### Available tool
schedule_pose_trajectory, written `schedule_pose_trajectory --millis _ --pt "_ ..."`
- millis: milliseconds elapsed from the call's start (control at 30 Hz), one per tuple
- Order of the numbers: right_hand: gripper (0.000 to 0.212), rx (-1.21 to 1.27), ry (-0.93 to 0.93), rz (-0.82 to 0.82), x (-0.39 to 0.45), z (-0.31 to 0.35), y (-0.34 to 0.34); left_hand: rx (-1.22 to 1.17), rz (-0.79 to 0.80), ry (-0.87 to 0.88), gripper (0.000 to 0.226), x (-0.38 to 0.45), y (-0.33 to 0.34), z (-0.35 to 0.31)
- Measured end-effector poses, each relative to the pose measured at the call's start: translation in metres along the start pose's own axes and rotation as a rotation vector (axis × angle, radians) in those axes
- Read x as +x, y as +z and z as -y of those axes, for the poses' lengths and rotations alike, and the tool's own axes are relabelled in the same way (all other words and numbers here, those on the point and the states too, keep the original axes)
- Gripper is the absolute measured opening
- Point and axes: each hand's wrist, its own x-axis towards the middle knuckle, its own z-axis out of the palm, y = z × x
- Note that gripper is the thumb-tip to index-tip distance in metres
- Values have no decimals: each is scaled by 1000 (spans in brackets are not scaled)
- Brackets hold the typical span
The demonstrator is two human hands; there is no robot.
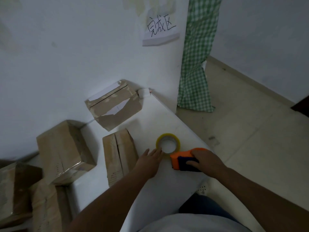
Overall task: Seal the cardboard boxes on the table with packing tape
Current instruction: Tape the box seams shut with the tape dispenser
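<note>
Desk (160,118) is plain white, same as the wall (66,47). Boxes (119,154) are tan-brown cardboard, and the far box (113,106) has torn white patches on it. Tape roll (168,144) is yellowish and see-through. Dispenser (184,159) is bright orange with a dark navy block. Curtain (197,56) is green-and-white gingham check. Paper sign (161,29) is white with black handwriting. Floor (250,131) is pale beige, jeans (205,208) are dark blue.

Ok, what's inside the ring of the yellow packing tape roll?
Only white table surface shows through the yellow packing tape roll. The left hand has its fingertips at the near rim, hiding that edge.
</note>
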Motion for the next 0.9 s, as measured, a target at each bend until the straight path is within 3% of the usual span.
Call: schedule_pose_trajectory --millis 133,233,300,433,500,567,900 --pt "35 -16 8 80 -10 -18 -15 15 -29 18 81 3 2 2" --pt "34 182 106 0 -14 -21 -30 -41 19 20 79 5 -3 6" --pt "34 298 107 -59 -9 -11 -39 -212 -44 9 65 7 -15 9" --pt "34 466 1 -84 2 25 -54 -1066 -341 -282 41 -9 -34 16" --pt "37 499 -55 -84 6 44 -56 -1666 -283 -455 35 -28 -37 20" --pt "38 495 -88 -69 10 61 -56 -2083 -202 -534 40 -51 -38 25" --pt "57 373 -206 -8 25 130 -52 -2172 -361 -452 21 -139 -18 41"
